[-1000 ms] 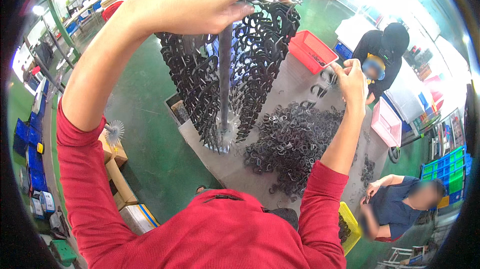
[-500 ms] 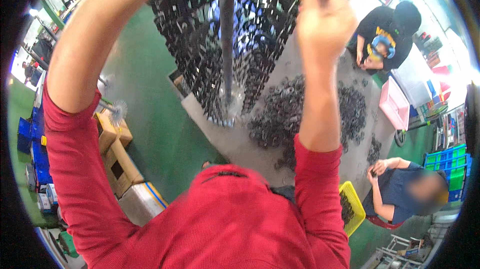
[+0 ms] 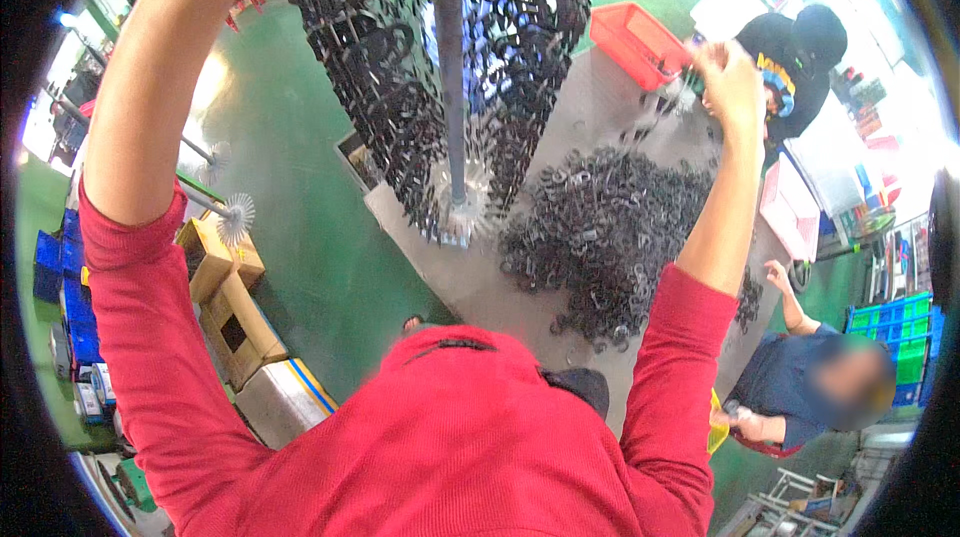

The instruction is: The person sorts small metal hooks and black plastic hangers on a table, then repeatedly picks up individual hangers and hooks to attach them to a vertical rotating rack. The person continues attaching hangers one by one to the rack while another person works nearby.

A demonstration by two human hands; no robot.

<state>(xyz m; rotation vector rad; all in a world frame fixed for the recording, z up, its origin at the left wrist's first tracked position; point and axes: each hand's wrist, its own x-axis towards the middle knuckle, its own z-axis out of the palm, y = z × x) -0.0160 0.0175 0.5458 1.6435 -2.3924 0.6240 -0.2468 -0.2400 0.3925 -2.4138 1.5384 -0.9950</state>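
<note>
Smooth, metal-looking grey pole (image 3: 452, 87); black curved clips (image 3: 610, 237), slightly glossy; red plastic tray (image 3: 630, 35); ribbed cloth shirt (image 3: 470, 457).

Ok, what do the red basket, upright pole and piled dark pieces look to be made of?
Red basket: probably moulded plastic; one even, bright colour.
Upright pole: likely metal; dull grey, straight and slim.
Piled dark pieces: black with faint glints; plastic, rubber or coated metal, the look leaves it open.

The rack of black hooks (image 3: 375, 77) blocks me ahead; to its right, bare tabletop (image 3: 590, 102) leaves me a gap before the red bin (image 3: 640, 40), beyond the loose black pile (image 3: 600, 237).
</note>
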